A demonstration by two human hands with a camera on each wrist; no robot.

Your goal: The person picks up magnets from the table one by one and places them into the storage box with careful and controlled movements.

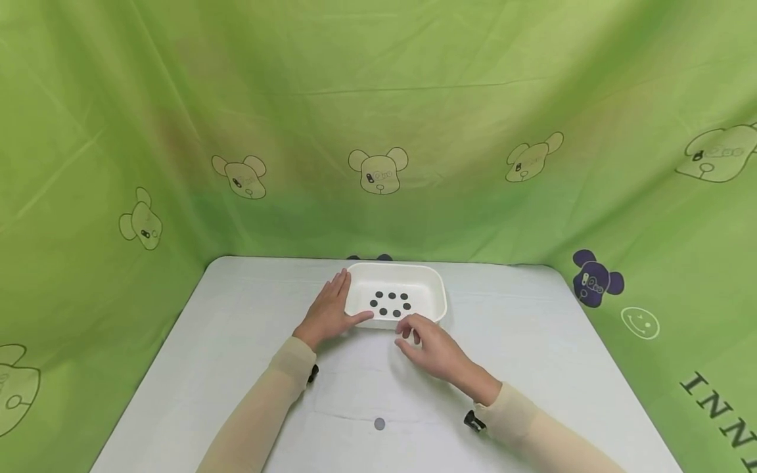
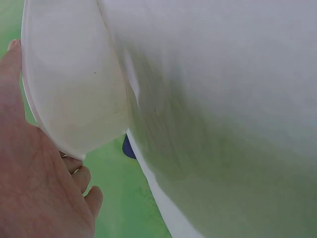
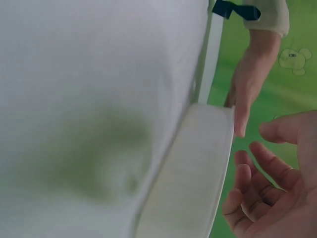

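A white rectangular tray point(image 1: 440, 295) stands at the far side of the table, with several small dark discs point(image 1: 392, 295) lying in a ring on its floor. At the tray's left near corner is my left hand point(image 1: 328, 314), its fingers extended along the left end and its thumb on the near rim. The left wrist view shows this hand point(image 2: 39, 173) against the rim. Near the tray's right front, my right hand point(image 1: 434, 347) hovers with loosely bent fingers. Nothing shows between thumb and fingers of that hand point(image 3: 277, 183) in the right wrist view.
A single grey disc point(image 1: 380, 424) lies on the white table point(image 1: 236, 315) between the forearms, towards the near side. Green cloth point(image 1: 378, 98) with printed bear heads hangs behind and on both sides. Each sleeve has a dark strap fitting point(image 1: 475, 421) at the wrist.
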